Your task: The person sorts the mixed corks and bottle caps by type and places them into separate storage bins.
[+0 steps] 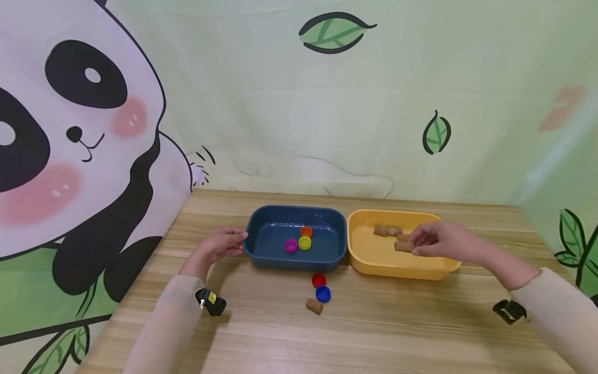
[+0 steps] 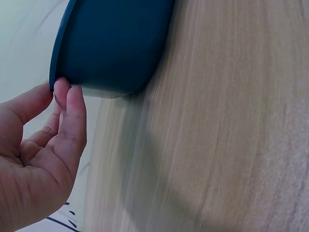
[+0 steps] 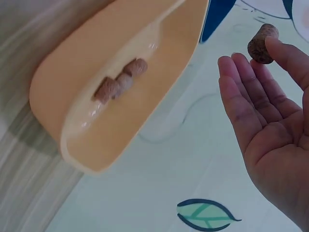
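My right hand [image 1: 436,241] pinches a cork [image 3: 260,47] between thumb and fingers, above the yellow basin [image 1: 388,269]. Inside that basin lie a few more corks [image 1: 380,230], close together. At the left end of the dark blue basin [image 1: 294,264], my left hand [image 2: 48,140] grips the rim with thumb and fingertips. A magenta cap [image 1: 291,245], a yellow-green cap [image 1: 304,243] and an orange cap [image 1: 306,231] sit in the blue basin. On the table in front are a red cap [image 1: 319,280], a blue cap [image 1: 323,294] and a loose cork [image 1: 314,306].
Both basins stand side by side on a wood-grain table [image 1: 261,337], near its back edge. Behind the table hangs a pale green backdrop [image 1: 261,104] with a panda and leaves printed on it. A small black camera is strapped at each wrist.
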{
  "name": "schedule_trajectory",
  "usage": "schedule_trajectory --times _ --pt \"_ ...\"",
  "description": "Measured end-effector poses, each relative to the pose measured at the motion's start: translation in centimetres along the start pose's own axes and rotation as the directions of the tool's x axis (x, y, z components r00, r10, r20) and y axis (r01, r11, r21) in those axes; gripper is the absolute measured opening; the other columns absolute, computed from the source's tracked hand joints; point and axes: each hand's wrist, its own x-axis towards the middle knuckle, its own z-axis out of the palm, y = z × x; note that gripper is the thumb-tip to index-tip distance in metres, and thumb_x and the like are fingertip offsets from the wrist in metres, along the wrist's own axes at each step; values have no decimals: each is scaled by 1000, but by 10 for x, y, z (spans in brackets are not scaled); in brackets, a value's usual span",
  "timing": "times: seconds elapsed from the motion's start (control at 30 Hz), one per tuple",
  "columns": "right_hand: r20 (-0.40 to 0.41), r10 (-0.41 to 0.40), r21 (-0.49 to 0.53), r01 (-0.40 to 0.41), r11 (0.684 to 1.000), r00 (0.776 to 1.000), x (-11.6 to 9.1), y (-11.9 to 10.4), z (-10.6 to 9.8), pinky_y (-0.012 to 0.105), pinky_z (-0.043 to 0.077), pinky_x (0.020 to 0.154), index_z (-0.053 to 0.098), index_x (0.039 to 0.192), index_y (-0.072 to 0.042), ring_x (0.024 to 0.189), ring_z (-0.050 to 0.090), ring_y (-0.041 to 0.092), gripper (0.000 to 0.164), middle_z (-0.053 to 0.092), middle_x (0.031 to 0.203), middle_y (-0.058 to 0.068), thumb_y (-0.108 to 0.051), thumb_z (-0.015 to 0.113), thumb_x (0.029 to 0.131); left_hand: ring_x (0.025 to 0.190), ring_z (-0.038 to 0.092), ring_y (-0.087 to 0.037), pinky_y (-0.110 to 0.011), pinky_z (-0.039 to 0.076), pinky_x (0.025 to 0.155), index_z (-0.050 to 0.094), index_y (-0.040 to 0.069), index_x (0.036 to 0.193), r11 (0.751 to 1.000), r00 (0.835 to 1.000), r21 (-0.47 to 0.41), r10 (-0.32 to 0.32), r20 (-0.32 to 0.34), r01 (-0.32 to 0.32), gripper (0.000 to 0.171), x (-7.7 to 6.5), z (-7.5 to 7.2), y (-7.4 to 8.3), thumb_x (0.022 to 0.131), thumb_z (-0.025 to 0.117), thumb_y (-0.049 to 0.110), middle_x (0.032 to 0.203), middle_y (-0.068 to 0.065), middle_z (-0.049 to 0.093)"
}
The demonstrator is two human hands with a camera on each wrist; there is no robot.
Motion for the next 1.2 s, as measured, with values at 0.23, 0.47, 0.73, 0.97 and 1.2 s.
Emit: schedule_trajectory --times 0.23,0.47,0.73,0.97,1.2 --pt "31 27 -13 -27 1000 999 9 5 -20 19 56 73 67 108 7 84 63 1 21 74 98 7 -10 70 96 71 62 -3 -16 60 70 55 -10 126 1000 1000 5 -5 -1 5 32 0 0 0 105 56 14 76 6 64" --pt "29 78 -83 -76 994 996 22 5 -39 17 55 74 69 111 5 87 65 8 23 76 99 7 -11 71 95 70 61 -3 -15 59 69 55 -11 126 1000 1000 12 2 17 -2 32 -1 -1 1 106 55 14 75 6 63" --pt "55 125 -106 -119 987 991 40 11 -52 31 61 83 69 114 6 91 70 15 25 78 101 14 -10 69 95 71 61 -3 -15 59 69 55 -11 126 1000 1000 21 -6 13 5 31 0 -1 0 106 54 14 76 6 63" --pt "89 158 -122 -147 982 983 54 20 -54 37 61 81 67 115 8 88 68 16 28 76 101 17 -11 69 94 72 61 -4 -15 58 69 53 -13 128 1000 1000 15 -1 13 1 35 1 -2 -1 106 54 14 78 5 63" --pt "144 177 -126 -159 979 974 66 27 -53 36 62 80 65 116 9 87 67 15 29 75 103 21 -9 66 93 72 61 -4 -15 58 69 53 -13 129 1000 1000 20 -10 -1 10 35 1 -1 -1 106 55 15 77 5 63"
